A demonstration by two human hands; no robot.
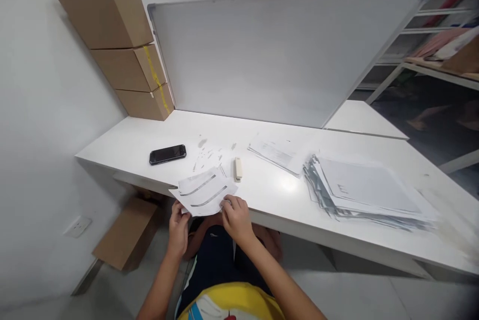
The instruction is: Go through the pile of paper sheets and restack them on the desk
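Note:
Printed paper sheets [204,191] with dark bands across them are held over the front edge of the white desk, slightly bent. At their lower left corner my left hand [178,225] grips them between thumb and fingers. My right hand [236,216] pinches their lower right edge. Just beyond the sheets, to the right, a small cream stapler [238,169] lies on the desk. Farther left rests a black phone [167,154] with a dark screen.
A thin paper stack [277,154] lies beyond the stapler, and a thick, uneven paper pile [366,190] sits to the right. A whiteboard [254,60] stands along the back of the white desk [127,145]. Cardboard boxes [130,68] are stacked at the back left.

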